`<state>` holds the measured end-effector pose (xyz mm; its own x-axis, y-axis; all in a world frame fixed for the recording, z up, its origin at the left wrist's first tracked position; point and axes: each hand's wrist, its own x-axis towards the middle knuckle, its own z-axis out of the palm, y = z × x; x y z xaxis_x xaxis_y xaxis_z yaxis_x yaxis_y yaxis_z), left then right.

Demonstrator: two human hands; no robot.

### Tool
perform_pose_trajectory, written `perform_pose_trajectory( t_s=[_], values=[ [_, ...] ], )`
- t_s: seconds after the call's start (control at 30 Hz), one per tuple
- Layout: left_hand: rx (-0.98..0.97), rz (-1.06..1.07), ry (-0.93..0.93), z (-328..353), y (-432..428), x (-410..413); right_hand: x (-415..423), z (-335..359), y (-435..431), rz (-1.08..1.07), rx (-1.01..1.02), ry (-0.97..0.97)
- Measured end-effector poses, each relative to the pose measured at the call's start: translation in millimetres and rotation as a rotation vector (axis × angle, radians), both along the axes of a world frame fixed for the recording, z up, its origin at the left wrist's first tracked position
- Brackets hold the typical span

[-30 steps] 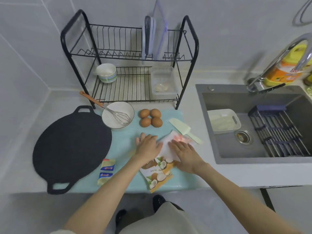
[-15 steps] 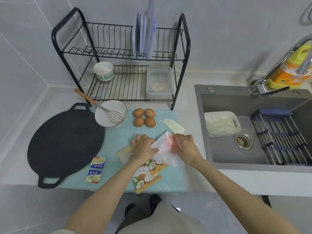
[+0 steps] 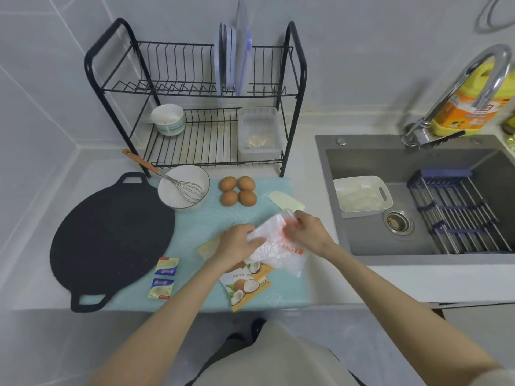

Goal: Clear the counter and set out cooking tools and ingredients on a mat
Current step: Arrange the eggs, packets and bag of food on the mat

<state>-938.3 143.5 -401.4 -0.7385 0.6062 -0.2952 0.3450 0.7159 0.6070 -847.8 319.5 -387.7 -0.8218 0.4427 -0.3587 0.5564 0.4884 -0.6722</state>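
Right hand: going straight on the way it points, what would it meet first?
The right hand grips the plastic bag. Beyond the bag, its line runs over the mat toward the four eggs, probably first; the pale spatula lies just beside that line. Height is unclear.

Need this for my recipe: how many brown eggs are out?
4 brown eggs, clustered two-by-two on the light blue mat beside the white bowl: back left, back right, front left, front right. None seem hidden.

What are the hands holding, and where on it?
Both hold the crinkled clear plastic bag with red print: left hand grips its left edge, right hand pinches its top corner.
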Motion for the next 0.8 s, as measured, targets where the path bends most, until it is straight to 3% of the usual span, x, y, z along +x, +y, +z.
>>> perform_pose_trajectory(
  t_s=[0.17,0.43,0.57,0.8],
  values=[
    [0.086,-0.076,-0.237,9.4,14.0,11.3,16.7,9.0,6.7,-0.016,0.198,-0.071],
    [0.019,-0.207,-0.231,0.1,35.2,33.0,60.4,-6.3,27.2,-0.012,0.285,-0.342],
    [0.03,-0.233,-0.158,0.9,34.7,34.4,68.8,-19.9,33.4,-0.055,0.319,-0.299],
    [0.162,-0.054,-0.076,9.5,8.8,16.6,51.8,-21.3,21.1,0.051,0.365,-0.035]
  ],
)
